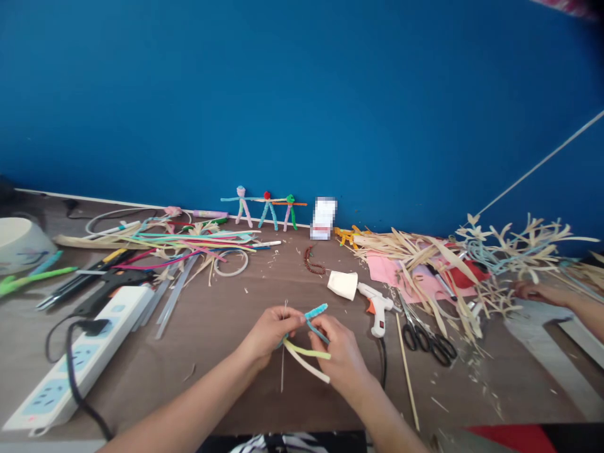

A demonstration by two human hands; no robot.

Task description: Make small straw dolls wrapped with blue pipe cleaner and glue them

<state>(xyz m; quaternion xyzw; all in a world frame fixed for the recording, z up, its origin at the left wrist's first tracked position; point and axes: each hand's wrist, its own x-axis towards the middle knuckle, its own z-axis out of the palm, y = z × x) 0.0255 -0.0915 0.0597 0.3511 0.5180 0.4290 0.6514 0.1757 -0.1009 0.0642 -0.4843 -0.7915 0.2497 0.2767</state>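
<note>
Above the table's near middle, my left hand [274, 330] pinches a bundle of fuzzy pipe cleaners. From this grip a yellow-green pipe cleaner [309, 352] and a white pipe cleaner [306, 367] stick out to the right. A blue pipe cleaner [316, 311], thick and wound at its upper end, runs between both hands. My right hand [342, 352] is closed on its lower strand. A thin straight wire [282, 371] passes upright by my left fingers; whether they hold it is unclear. At the wall stand three pipe-cleaner figures [267, 211] with arms spread.
A power strip [89, 358] and black glue gun [111, 286] lie left, near loose pipe cleaners [189, 239]. At right are a white glue gun [379, 308], scissors [427, 340], a stick [408, 377] and dried husk strips [401, 245]. Another person's hand [542, 292] reaches in at far right.
</note>
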